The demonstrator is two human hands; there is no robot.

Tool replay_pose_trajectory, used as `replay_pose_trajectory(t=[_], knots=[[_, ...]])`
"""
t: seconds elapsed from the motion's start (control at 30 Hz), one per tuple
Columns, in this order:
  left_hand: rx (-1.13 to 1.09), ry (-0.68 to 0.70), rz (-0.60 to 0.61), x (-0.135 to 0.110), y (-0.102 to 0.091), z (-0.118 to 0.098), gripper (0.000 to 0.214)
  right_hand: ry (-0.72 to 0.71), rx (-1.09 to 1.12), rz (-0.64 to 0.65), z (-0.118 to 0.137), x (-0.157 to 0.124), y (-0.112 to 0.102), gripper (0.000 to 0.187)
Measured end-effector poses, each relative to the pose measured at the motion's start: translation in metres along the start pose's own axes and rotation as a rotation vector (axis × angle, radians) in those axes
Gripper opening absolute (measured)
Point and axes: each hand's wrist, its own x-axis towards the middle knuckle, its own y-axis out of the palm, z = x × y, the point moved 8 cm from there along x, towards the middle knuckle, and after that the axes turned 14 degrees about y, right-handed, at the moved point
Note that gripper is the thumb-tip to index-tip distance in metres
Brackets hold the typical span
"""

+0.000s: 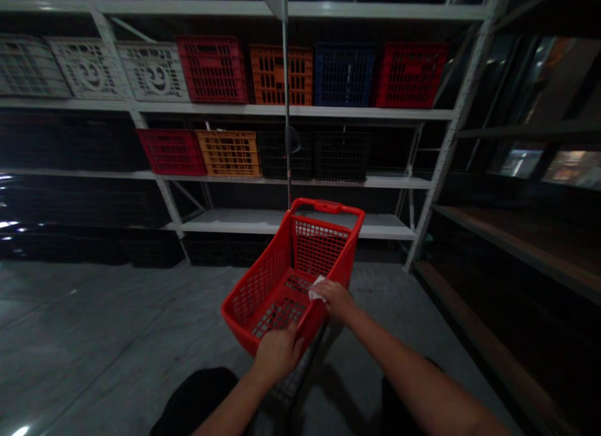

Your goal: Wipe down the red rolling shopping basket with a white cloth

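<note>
A red plastic shopping cart (263, 278) with lattice walls stands in front of me, its handle on the far side. My left hand (277, 351) grips the near rim of the basket, fingers curled over the edge. On the right side rim is my right hand (334, 297), closed on a white cloth or tissue (317, 288) that it presses against the cart. Inside, the basket floor shows through its slots with nothing lying on it. Part of the dark frame below the basket is hidden by my forearms.
Metal shelving (399, 114) spans the back, holding a blue crate (344, 75), an orange crate (280, 76), red crates and white crates. A thin upright pole (286, 111) rises behind the cart. Another rack (516, 242) runs along the right. Grey concrete floor (117, 323) lies to the left.
</note>
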Motion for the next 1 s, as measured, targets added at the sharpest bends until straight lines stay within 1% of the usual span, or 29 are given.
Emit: replay_pose_trajectory(t=[0.07,0.13,0.2,0.23,0.3,0.37,0.47,0.57,0.63,0.67,0.73,0.8,0.83,0.9,1.0], knots=[[0.001,0.001,0.004,0.000,-0.001,0.001,0.033,0.071,0.176,-0.041,-0.008,0.013,-0.020,0.042],[-0.002,0.007,0.007,0.000,-0.001,0.002,0.033,0.183,0.363,-0.108,-0.016,0.020,-0.039,0.041],[-0.006,0.016,0.008,0.000,0.000,0.002,0.033,0.257,0.458,-0.148,-0.020,0.023,-0.048,0.040],[-0.007,0.020,0.007,0.000,0.000,0.002,0.034,0.267,0.454,-0.145,-0.020,0.023,-0.048,0.039],[-0.001,0.019,0.005,0.000,0.000,0.002,0.036,0.269,0.371,-0.138,-0.020,0.022,-0.039,0.032],[0.007,0.008,0.003,0.000,0.000,0.001,0.036,0.247,0.253,-0.163,-0.020,0.017,-0.024,0.030],[0.008,-0.010,-0.002,0.000,0.001,0.002,0.038,0.122,0.113,-0.208,-0.012,0.001,0.000,0.041],[-0.001,0.010,-0.030,0.000,0.001,0.002,0.040,0.007,-0.031,-0.159,-0.001,-0.016,0.016,0.061],[-0.002,0.031,-0.049,0.000,0.001,0.002,0.041,-0.016,-0.136,-0.099,-0.001,-0.022,0.019,0.071],[0.000,0.034,-0.052,0.001,0.001,0.003,0.041,-0.029,-0.180,-0.063,-0.003,-0.022,0.019,0.071],[0.003,0.030,-0.051,0.001,0.002,0.004,0.042,-0.077,-0.228,-0.007,-0.007,-0.019,0.016,0.063],[-0.001,0.019,-0.043,0.000,0.003,0.005,0.043,-0.142,-0.227,0.010,-0.011,-0.013,0.013,0.050],[-0.003,0.012,-0.040,0.000,0.003,0.005,0.043,-0.164,-0.215,-0.007,-0.013,-0.009,0.011,0.044],[-0.005,-0.002,-0.035,0.000,0.002,0.005,0.043,-0.174,-0.182,-0.093,-0.013,-0.005,0.008,0.039],[-0.008,-0.020,-0.023,-0.001,0.001,0.005,0.043,-0.132,-0.115,-0.254,-0.001,-0.010,0.010,0.039]])
